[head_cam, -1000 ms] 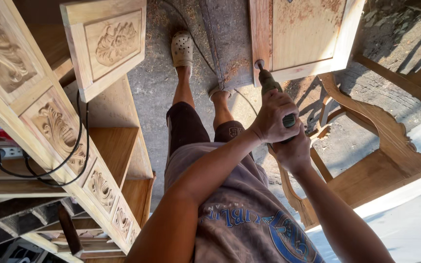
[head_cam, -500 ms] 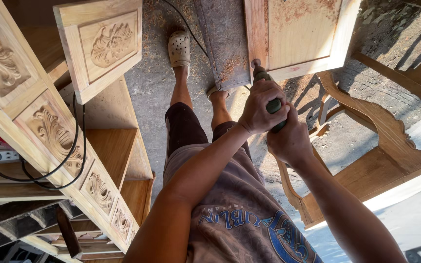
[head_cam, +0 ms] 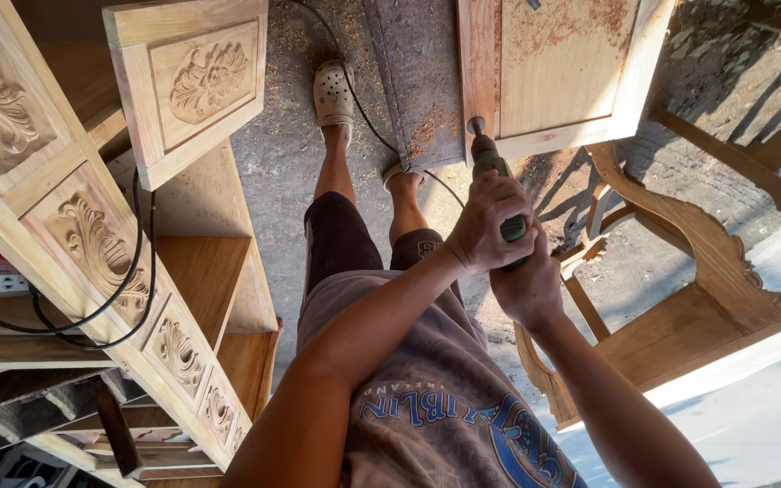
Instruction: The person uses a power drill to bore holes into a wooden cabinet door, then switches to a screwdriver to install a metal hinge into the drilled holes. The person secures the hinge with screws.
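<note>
Carved rail: on the far left I see a long pale wooden rail (head_cam: 74,244) with carved leaf panels, running diagonally down the view.
Black cable: a black cable (head_cam: 92,312) loops over that rail and runs to a plug at the left edge.
Carved panel: a small framed wooden panel (head_cam: 193,83) with a carved flower stands tilted just right of the rail's upper part.
Shelf: plain wooden shelving (head_cam: 201,289) sits under the carved panel, beside my left leg.
Feet: my sandalled foot (head_cam: 334,92) stands on the dusty floor; the other foot is partly hidden by a grey strip of material.
Left hand: my left hand (head_cam: 490,221) is curled tight over the top of the green power tool (head_cam: 494,181), fingers fully wrapped around its body.
Right hand: my right hand (head_cam: 526,289) sits just below and behind the left, closed round the tool's rear; how the fingers lie there I cannot tell.
Tool position: its front end points up at the lower edge of the flat door panel (head_cam: 558,72), which is dusted with reddish sawdust.
Chair frame: an unfinished wooden chair frame (head_cam: 707,271) lies at the right.
</note>
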`<action>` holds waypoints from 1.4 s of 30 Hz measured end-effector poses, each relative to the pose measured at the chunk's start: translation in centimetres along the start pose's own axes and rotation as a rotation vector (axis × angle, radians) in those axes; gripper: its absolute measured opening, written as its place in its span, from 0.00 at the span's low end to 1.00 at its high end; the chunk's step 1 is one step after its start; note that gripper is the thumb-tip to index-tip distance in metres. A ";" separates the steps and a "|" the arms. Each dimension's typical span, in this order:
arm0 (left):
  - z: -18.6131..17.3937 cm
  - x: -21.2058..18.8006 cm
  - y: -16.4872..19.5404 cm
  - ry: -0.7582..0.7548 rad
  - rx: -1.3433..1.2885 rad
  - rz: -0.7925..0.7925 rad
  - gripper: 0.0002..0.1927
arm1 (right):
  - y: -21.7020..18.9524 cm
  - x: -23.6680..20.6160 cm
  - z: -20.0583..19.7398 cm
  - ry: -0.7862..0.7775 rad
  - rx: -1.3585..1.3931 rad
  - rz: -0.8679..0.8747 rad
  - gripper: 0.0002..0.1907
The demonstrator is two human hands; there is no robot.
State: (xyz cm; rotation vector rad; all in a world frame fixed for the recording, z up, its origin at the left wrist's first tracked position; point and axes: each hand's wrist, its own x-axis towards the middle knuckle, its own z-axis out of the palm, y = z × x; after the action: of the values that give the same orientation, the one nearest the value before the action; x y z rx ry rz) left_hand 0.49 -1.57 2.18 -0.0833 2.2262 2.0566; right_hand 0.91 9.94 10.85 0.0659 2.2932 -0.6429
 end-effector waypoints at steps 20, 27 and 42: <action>2.5 1.8 -0.2 0.010 0.077 -0.054 0.09 | 1.2 1.9 -2.0 -0.153 -0.138 0.051 0.24; -0.3 1.6 -0.6 0.016 -0.056 -0.081 0.09 | -1.0 2.1 -1.6 -0.152 -0.024 0.108 0.27; 0.8 1.5 -0.2 0.020 0.024 -0.001 0.09 | -0.2 1.4 -1.4 -0.070 -0.045 0.054 0.30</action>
State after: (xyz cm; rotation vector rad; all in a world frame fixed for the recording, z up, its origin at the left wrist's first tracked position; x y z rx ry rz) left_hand -0.94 -0.77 1.72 -0.1035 2.2612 2.0374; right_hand -1.04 10.23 10.87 0.0816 2.2292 -0.5572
